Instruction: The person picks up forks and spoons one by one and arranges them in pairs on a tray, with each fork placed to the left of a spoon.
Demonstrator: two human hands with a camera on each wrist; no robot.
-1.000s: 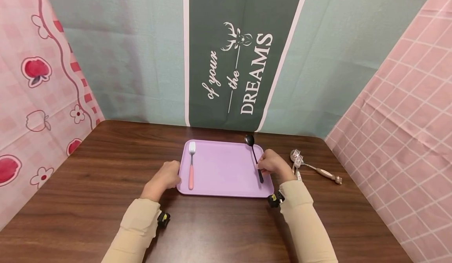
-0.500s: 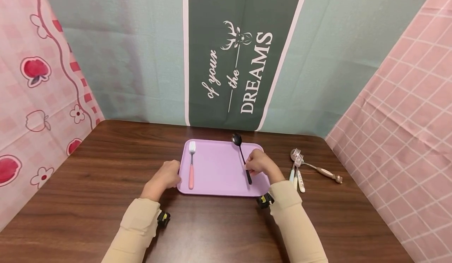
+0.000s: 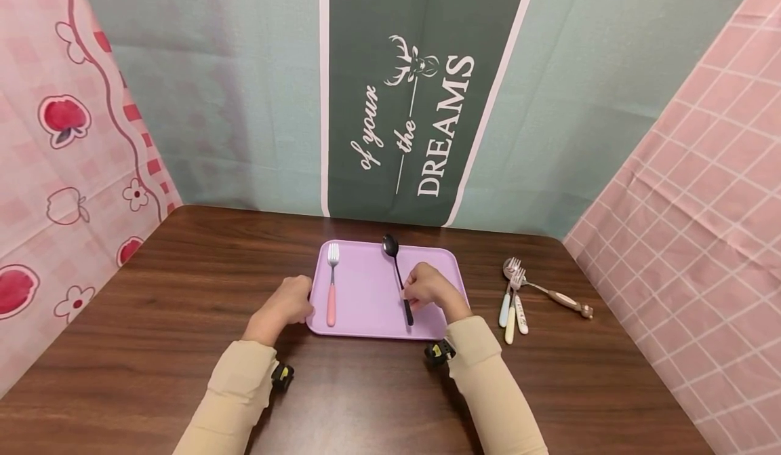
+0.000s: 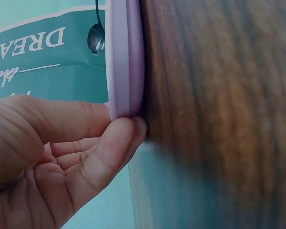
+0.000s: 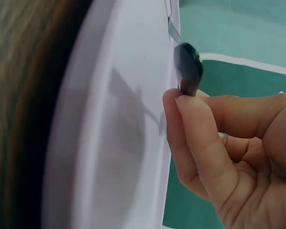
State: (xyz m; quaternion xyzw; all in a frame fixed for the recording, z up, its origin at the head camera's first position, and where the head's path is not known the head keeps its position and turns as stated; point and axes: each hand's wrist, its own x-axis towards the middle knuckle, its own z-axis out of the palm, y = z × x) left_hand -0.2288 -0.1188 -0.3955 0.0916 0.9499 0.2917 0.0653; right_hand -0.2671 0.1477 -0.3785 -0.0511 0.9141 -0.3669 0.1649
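Observation:
My right hand (image 3: 427, 285) pinches the handle of a long black spoon (image 3: 399, 275) between thumb and fingers. The spoon hangs above the purple tray (image 3: 366, 292), its bowl toward the far rim, and in the right wrist view its shadow falls on the tray floor. At the tray's left edge my left hand (image 3: 289, 300) grips the rim, with thumb and fingers on either side of it in the left wrist view. A fork with a pink handle (image 3: 331, 302) lies along the left side of the tray, tines pointing away.
On the wooden table (image 3: 360, 394), right of the tray, lies a group of cutlery: forks with pale handles (image 3: 509, 323) and a spoon with a decorated handle (image 3: 564, 299). A printed cloth (image 3: 421, 102) stands behind the table, with pink cloths (image 3: 689, 190) at the sides.
My right hand has moved left across the tray with the black spoon, from its right side toward the middle. The left hand keeps its grip on the rim.

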